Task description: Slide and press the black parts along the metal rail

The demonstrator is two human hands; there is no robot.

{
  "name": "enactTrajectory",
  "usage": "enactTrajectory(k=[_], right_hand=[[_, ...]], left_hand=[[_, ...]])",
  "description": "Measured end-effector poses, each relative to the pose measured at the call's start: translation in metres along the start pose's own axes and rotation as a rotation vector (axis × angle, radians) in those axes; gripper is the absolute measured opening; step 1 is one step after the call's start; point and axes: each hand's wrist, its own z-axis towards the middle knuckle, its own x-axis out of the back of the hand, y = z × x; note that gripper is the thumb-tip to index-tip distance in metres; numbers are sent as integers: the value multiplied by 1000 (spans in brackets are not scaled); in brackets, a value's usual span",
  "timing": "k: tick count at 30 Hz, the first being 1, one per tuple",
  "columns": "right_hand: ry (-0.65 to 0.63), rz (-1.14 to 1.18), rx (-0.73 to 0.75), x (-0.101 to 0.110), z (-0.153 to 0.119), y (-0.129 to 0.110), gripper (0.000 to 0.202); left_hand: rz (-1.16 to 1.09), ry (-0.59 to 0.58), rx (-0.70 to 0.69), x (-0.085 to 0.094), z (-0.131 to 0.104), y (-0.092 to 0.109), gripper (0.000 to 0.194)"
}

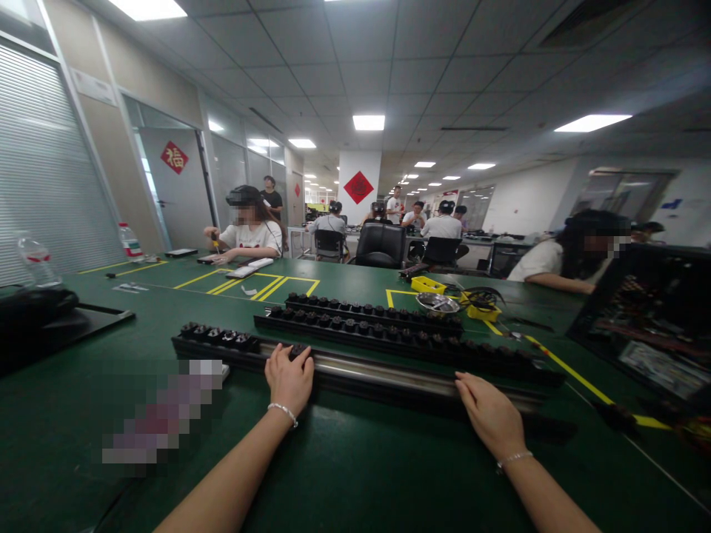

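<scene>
A long black channel point(383, 372) with a shiny metal inside lies across the table in front of me. At its left end sits a row of several black socket-like pieces point(219, 335). My left hand point(289, 379) has its fingers closed around one more small black piece point(300, 351), at the channel just right of that row. Further right, my right hand point(493, 414) grips the near edge of the channel, fingers bent over it; part of its grip is hidden. Behind lie two similar black strips point(355, 326) lined with black pieces.
A blurred-out flat object point(167, 414) lies left on the green table point(378, 474). A metal bowl point(438, 303) and yellow trays point(427, 285) stand behind the strips. An open black case point(655, 326) is at right. A person point(252, 222) works across the table; another sits right.
</scene>
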Motion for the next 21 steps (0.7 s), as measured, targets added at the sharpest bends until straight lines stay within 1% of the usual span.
enactTrajectory(k=[5,13,21], right_hand=[[-5,-6,-1,0,0,1,41],[-18,-4,-26,5,0,-3,43],[6,20,-22,1,-1,-1,40]], left_hand=[[-11,-7,10,-1,-1,1,32],[-21,0,-42,-2,-6,7,32],[-17,-22,-39,-1,-6,8,34]])
